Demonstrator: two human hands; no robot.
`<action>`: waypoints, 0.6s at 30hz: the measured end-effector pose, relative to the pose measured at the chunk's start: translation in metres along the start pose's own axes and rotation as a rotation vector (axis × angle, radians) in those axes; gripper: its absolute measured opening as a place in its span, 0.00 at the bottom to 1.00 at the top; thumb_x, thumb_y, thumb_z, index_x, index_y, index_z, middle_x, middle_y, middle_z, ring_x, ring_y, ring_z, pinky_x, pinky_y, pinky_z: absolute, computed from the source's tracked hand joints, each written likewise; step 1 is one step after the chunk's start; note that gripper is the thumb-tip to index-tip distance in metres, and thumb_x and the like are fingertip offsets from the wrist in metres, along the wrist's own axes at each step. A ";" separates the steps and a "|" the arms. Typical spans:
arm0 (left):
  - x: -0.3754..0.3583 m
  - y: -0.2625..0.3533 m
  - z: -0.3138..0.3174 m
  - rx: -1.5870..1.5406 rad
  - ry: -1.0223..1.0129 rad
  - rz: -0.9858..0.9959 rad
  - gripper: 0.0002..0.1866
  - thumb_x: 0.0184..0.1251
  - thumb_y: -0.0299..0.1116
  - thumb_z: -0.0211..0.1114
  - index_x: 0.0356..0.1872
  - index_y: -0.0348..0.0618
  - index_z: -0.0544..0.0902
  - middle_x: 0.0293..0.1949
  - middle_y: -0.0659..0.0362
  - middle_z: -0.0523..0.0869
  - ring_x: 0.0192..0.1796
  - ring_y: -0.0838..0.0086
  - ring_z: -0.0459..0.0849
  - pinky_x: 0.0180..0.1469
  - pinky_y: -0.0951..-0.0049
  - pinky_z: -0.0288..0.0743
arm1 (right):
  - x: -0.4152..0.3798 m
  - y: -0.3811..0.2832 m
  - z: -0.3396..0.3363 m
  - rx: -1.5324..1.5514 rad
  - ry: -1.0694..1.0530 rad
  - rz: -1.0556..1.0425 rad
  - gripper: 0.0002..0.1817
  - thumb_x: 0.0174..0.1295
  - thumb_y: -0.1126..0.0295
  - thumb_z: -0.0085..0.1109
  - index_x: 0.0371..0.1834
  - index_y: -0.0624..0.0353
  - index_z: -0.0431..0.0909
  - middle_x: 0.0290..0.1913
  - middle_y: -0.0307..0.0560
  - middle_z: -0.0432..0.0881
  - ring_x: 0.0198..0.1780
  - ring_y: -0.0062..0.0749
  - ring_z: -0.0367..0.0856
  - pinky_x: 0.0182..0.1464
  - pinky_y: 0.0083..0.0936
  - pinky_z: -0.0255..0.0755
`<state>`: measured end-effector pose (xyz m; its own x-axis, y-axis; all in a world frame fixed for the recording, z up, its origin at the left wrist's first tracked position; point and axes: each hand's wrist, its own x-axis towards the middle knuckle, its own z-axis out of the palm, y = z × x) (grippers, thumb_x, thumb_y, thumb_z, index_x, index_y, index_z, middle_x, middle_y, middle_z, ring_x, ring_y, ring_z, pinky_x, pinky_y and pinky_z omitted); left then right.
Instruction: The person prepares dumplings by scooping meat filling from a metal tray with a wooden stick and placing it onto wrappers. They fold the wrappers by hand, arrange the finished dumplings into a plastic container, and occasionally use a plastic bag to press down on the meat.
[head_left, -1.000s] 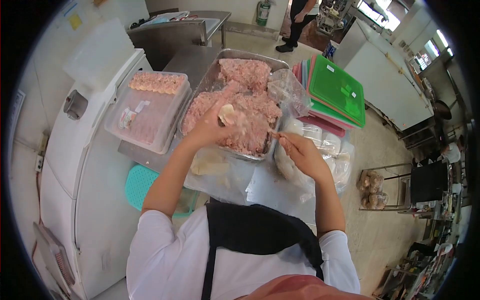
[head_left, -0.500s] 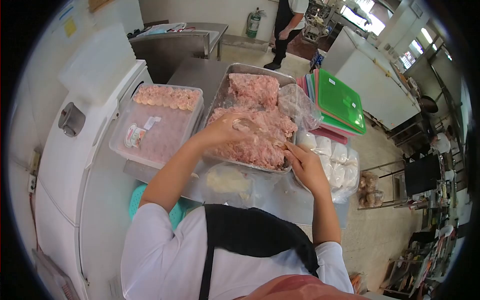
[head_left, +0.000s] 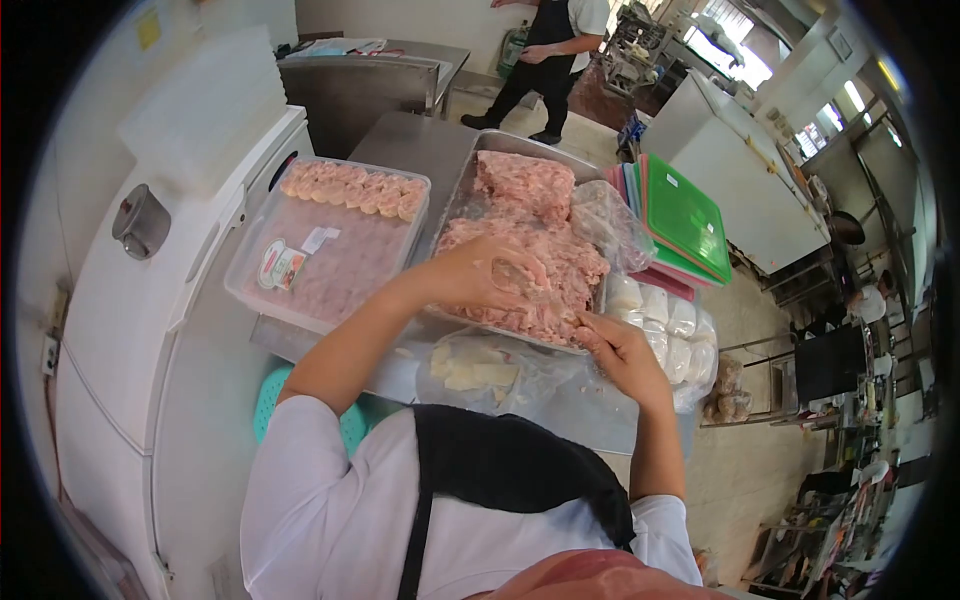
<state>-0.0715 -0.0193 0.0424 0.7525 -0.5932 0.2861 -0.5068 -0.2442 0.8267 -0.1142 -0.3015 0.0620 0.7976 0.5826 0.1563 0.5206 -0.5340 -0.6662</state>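
My left hand [head_left: 480,275] is over the pink minced meat [head_left: 550,245] in a metal tray [head_left: 466,150]. Its thumb and fingers curl into a ring; whether a small piece sits inside I cannot make out. At the tray's near right corner, my right hand [head_left: 622,352] has its fingers pinched together by the meat, and what they grip is hidden. To the left stands a clear plastic container [head_left: 335,270] with rows of small meat-topped dumplings [head_left: 355,192] along its far end. A plastic bag with pale, flat wrapper sheets [head_left: 475,368] lies just in front of the tray.
Right of the tray are a crumpled clear bag [head_left: 608,225], stacked coloured trays with a green lid [head_left: 685,215], and bagged white rolls [head_left: 680,330]. A white freezer [head_left: 120,370] borders the left. Another person [head_left: 550,65] stands beyond the table. A teal perforated stool [head_left: 270,400] is below.
The view has shifted slightly. My left hand has turned, its fingers now forming a ring over the meat. My right hand has drawn a little toward me. The other person has stepped further into view.
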 end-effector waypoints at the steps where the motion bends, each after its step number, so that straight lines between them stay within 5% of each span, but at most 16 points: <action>1: -0.001 -0.002 -0.002 0.041 -0.015 0.033 0.18 0.53 0.35 0.74 0.46 0.45 0.84 0.44 0.52 0.84 0.51 0.59 0.82 0.55 0.66 0.74 | 0.002 0.006 0.007 -0.016 0.008 -0.038 0.15 0.69 0.66 0.56 0.51 0.65 0.80 0.38 0.53 0.82 0.39 0.39 0.80 0.45 0.26 0.72; 3: 0.000 -0.010 -0.004 0.123 -0.046 0.101 0.18 0.53 0.34 0.73 0.46 0.45 0.83 0.43 0.52 0.84 0.50 0.58 0.82 0.54 0.66 0.75 | 0.001 0.009 0.010 -0.075 0.045 -0.039 0.14 0.69 0.67 0.57 0.51 0.65 0.80 0.36 0.51 0.80 0.36 0.38 0.79 0.43 0.26 0.72; 9: -0.006 -0.020 0.015 0.220 0.130 -0.139 0.30 0.52 0.33 0.73 0.59 0.43 0.73 0.58 0.49 0.78 0.58 0.56 0.78 0.57 0.64 0.72 | -0.012 -0.008 -0.006 -0.104 0.211 0.104 0.13 0.66 0.68 0.59 0.49 0.64 0.81 0.32 0.51 0.78 0.33 0.37 0.78 0.38 0.28 0.71; 12: 0.000 -0.012 0.008 0.043 -0.002 -0.050 0.37 0.53 0.35 0.73 0.65 0.46 0.68 0.66 0.48 0.71 0.62 0.55 0.75 0.59 0.64 0.71 | -0.021 0.002 -0.003 -0.046 0.206 0.115 0.13 0.67 0.68 0.58 0.49 0.64 0.81 0.32 0.50 0.78 0.33 0.35 0.78 0.38 0.27 0.71; 15: -0.001 -0.019 0.018 0.159 0.140 0.150 0.33 0.52 0.38 0.73 0.63 0.48 0.74 0.61 0.47 0.77 0.55 0.57 0.80 0.56 0.65 0.73 | -0.024 0.007 0.007 -0.007 0.151 0.142 0.14 0.68 0.67 0.58 0.50 0.65 0.80 0.34 0.49 0.80 0.36 0.33 0.79 0.41 0.26 0.71; 18: 0.003 -0.022 0.016 -0.003 -0.112 -0.024 0.26 0.51 0.39 0.74 0.54 0.47 0.81 0.50 0.47 0.84 0.45 0.60 0.84 0.51 0.65 0.76 | -0.022 0.006 0.018 0.033 0.088 0.151 0.15 0.69 0.67 0.57 0.52 0.67 0.80 0.39 0.48 0.83 0.41 0.31 0.80 0.47 0.24 0.72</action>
<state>-0.0649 -0.0283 0.0175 0.7128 -0.6690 0.2107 -0.4877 -0.2568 0.8344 -0.1344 -0.3067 0.0417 0.8904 0.4405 0.1148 0.3836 -0.5902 -0.7103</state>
